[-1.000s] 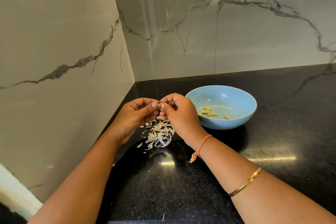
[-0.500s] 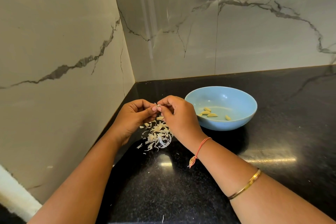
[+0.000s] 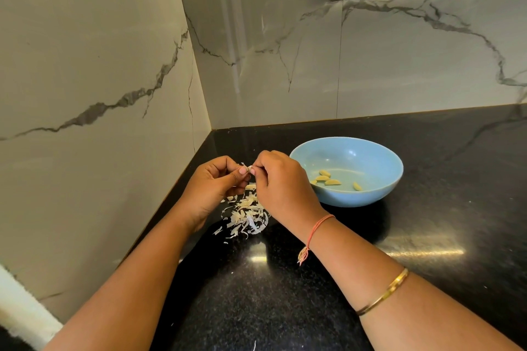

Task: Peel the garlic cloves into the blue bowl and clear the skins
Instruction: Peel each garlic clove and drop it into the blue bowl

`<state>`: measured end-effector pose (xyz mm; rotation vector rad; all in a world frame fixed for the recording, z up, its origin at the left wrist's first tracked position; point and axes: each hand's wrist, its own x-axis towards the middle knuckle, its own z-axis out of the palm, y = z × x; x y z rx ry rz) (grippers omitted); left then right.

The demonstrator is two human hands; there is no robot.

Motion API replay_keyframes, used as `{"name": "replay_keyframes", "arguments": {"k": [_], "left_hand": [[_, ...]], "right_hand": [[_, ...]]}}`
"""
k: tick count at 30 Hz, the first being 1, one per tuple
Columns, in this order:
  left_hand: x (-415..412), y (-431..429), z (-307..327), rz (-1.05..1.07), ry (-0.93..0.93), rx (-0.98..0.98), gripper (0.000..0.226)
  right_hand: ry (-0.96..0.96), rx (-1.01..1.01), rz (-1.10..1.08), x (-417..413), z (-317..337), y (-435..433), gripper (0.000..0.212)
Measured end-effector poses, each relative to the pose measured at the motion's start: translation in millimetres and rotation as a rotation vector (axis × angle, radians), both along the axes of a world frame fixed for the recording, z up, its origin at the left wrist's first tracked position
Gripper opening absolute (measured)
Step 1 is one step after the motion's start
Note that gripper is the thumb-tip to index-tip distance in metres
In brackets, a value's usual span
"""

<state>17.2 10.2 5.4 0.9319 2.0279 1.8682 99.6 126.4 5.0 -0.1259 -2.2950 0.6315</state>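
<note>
Left hand [image 3: 212, 188], right hand [image 3: 281, 188] still pinch one clove [image 3: 251, 168] | blue bowl [image 3: 395, 177]: five cloves [image 3: 332, 182]

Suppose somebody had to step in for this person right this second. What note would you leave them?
The left hand pinches a small garlic clove above the counter.
The right hand pinches the same garlic clove; a wisp of skin sticks out.
The blue bowl stands on the counter right of the hands, with a few peeled cloves inside.
The skins lie in a loose pile under the hands, with stray bits nearer the person.
Done: a few cloves peeled.
Left: finish this clove, drop it in the bowl, clear the skins.
</note>
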Motion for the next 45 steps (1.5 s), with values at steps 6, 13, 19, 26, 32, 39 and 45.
{"name": "replay_keyframes", "arguments": {"k": [6, 13, 19, 26, 32, 39, 45], "left_hand": [[5.3, 7.8, -3.1, 0.054, -0.056, 0.056, 0.02], [7.5, 8.2, -0.5, 0.011, -0.161, 0.107, 0.022], [6.8, 7.3, 0.3, 0.013, -0.209, 0.151, 0.021], [6.6, 7.7, 1.3, 0.012, -0.26, 0.203, 0.021], [3.4, 5.2, 2.9, 0.037, -0.294, 0.233, 0.015], [1.5, 3.9, 2.0, 0.003, -0.23, 0.2, 0.01], [2.6, 3.1, 1.9, -0.051, -0.18, 0.181, 0.011]], "right_hand": [[-0.005, 0.09, -0.045, 0.1, 2.7, -1.7, 0.013], [0.096, 0.075, -0.029, -5.1, 0.4, -5.3, 0.017], [0.071, 0.063, 0.033, -3.5, -1.3, -6.0, 0.011], [-0.012, 0.003, 0.126, 1.0, -0.6, -4.7, 0.016], [0.045, -0.024, 0.032, -1.9, -2.0, -3.3, 0.022], [0.148, -0.066, 0.011, -2.2, -1.3, -0.3, 0.013], [0.122, -0.07, 0.055, -2.1, -0.3, -1.3, 0.023]]}}
